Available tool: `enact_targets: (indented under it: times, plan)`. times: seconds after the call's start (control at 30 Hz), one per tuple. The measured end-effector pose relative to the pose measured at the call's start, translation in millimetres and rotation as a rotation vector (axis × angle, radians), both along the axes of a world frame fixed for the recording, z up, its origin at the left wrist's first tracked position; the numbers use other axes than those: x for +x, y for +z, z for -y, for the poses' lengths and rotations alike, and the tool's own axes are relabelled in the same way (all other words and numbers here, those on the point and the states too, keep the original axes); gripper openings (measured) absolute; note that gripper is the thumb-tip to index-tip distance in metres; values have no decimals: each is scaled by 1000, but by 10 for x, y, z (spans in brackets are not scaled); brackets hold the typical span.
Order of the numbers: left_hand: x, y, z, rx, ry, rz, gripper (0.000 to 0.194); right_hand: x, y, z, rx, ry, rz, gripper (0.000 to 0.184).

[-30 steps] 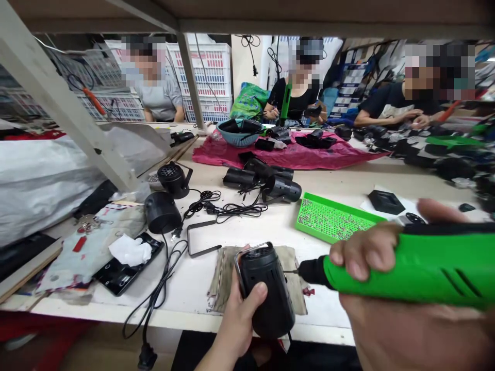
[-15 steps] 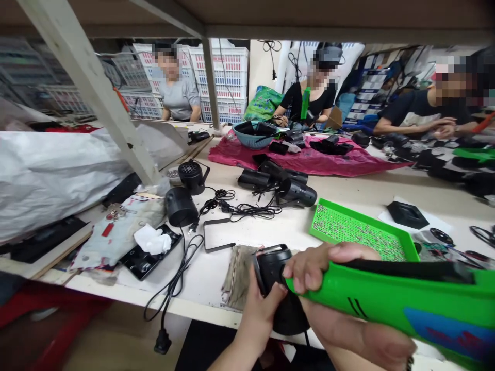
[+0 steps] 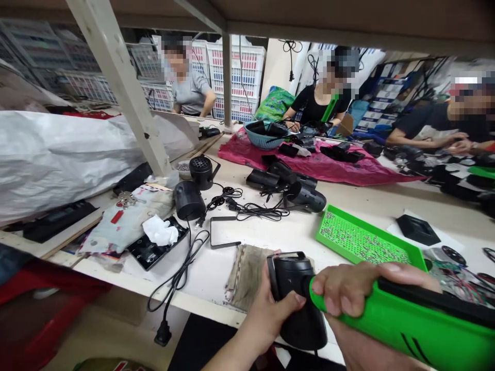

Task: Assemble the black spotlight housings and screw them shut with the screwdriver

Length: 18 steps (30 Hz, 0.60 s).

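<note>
My left hand [image 3: 270,312] is closed round a black cylindrical housing [image 3: 303,327] with a flat U-shaped bracket [image 3: 271,275] at its upper end. The thumb presses on its near side. My right hand [image 3: 348,291] grips a long green power screwdriver [image 3: 433,330], held almost level. Its nose meets the side of the housing; the bit and any screw are hidden. Under the housing's far end lies a folded grey cloth [image 3: 247,270]. Beyond my right hand is a green tray [image 3: 323,234] of small screws.
Two more black housings [image 3: 189,201] stand left of centre, near a loose bracket [image 3: 212,234] and coiled cords [image 3: 259,208]. A corded plug [image 3: 163,332] hangs over the table edge. A slanting post [image 3: 119,77] rises at left. Co-workers sit across the table.
The view has swung slightly, so most table items appear further right. Both hands keep their holds, and the screwdriver's nose stays against the housing.
</note>
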<state>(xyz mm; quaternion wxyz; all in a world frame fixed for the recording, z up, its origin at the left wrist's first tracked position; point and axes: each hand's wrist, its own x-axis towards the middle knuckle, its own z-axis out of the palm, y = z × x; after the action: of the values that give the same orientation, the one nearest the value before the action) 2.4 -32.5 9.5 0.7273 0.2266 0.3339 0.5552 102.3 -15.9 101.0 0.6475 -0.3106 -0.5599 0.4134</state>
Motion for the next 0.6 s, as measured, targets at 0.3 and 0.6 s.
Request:
enact_targets:
  times: [0.3, 0.6]
  plan:
    - [-2, -35, -89, -3, -51, 18, 65, 80, -112, -110, 97, 83, -94, 15]
    - [11, -73, -103, -15, -38, -6, 62, -16, -75, -208, 44, 83, -195, 57]
